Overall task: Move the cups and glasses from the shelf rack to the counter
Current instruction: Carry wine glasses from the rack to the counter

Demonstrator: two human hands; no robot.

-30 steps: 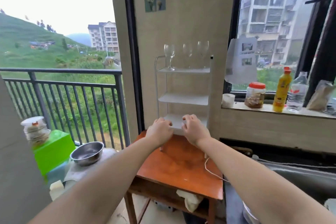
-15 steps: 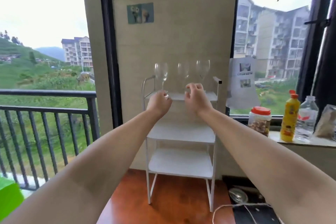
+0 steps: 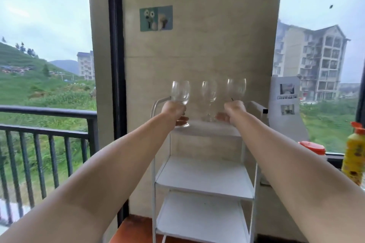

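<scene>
Hands now round two clear stemmed glasses [image 3: 180, 94]

top shelf of shelf rack [image 3: 203, 178]: left glass [image 3: 180, 92], middle glass [image 3: 209, 93], right glass [image 3: 236, 88] in a row | left hand [image 3: 173, 109] on left glass stem | right hand [image 3: 233, 110] below right glass | bottle [image 3: 353, 156] right of rack

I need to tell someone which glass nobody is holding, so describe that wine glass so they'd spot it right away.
Find the white shelf rack against the beige wall between the windows. Three clear wine glasses stand along its top tier. The middle glass is the one: the left hand and right hand grip its neighbours' stems, while it stands untouched.
</scene>
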